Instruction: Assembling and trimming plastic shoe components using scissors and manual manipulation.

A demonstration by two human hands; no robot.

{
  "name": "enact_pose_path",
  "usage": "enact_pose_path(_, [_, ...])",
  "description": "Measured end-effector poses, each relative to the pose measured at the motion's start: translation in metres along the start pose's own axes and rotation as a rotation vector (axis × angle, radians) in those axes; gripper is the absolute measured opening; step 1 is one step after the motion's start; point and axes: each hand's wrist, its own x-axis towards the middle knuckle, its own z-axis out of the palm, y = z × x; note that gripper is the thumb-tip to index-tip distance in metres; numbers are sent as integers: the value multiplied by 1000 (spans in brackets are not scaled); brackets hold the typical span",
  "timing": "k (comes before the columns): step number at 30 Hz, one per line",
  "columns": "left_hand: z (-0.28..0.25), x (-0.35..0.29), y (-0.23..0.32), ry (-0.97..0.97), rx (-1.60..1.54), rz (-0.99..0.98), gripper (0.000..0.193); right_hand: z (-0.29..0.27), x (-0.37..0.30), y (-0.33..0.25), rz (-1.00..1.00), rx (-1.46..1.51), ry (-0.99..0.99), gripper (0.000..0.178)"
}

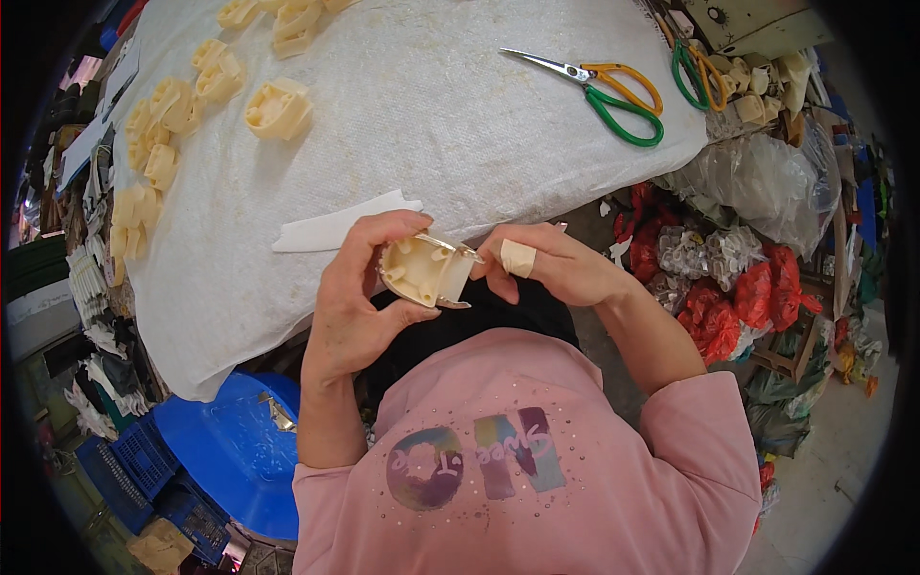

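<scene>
Cream plastic piece (pixel 410 271) is held in the air by the left hand (pixel 347 287), just off the near edge of the white-covered desk (pixel 431 115) and in front of the pink shirt (pixel 537 412). Left fingers are closed on it: the far rim is pinned by the fingertips, the near rim by the thumb, so that the hollow is turned upward and its inner posts are seen. Long axis is judged to run roughly left to right, with the pronged end pointed toward the right hand (pixel 551 266). Two thin shiny prongs are seen at that end, one at the far corner, one at the near corner. The piece thus lies to the left of the right fingers; its body is held nearer the left hand, its prongs nearer the right. Right fingers are curled in, one wrapped with tan tape (pixel 518 257), and the tips are brought up to the far prong; whether it is touched, or anything is gripped within the curl, cannot be told. The line from right fingertips to far prong is judged the one that matters, the left grip serving as the anchor. A white strip (pixel 345 222) is seen lying slantwise just beyond the left hand; scissors (pixel 599 91) are left well apart, toward the far right.
</scene>
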Motion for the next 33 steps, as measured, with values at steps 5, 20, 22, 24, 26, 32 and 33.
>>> enact_pose_path(5, [-2, 2, 4, -29, 56, 0, 65, 9, 2, 0, 15, -30, 69, 26])
enact_pose_path(20, [12, 3, -4, 50, -18, -46, 70, 13, 6, 4, -6, 42, 212, 18])
enact_pose_path(22, [14, 5, -3, 42, 44, -61, 70, 15, 6, 4, -65, -98, 293, 14])
enact_pose_path(24, [14, 6, -2, 34, 153, -68, 69, 11, 5, -4, -37, -185, 280, 10])
enact_pose_path(26, [14, 8, -2, 45, 170, -64, 67, -2, 3, -13, -148, -566, 381, 9])
enact_pose_path(32, [14, 10, -6, 104, 127, -69, 65, -139, -18, -21, -353, -1684, 1008, 40])
enact_pose_path(33, [14, 11, -8, 128, 132, -50, 67, -147, -18, -19, -272, -1716, 913, 46])
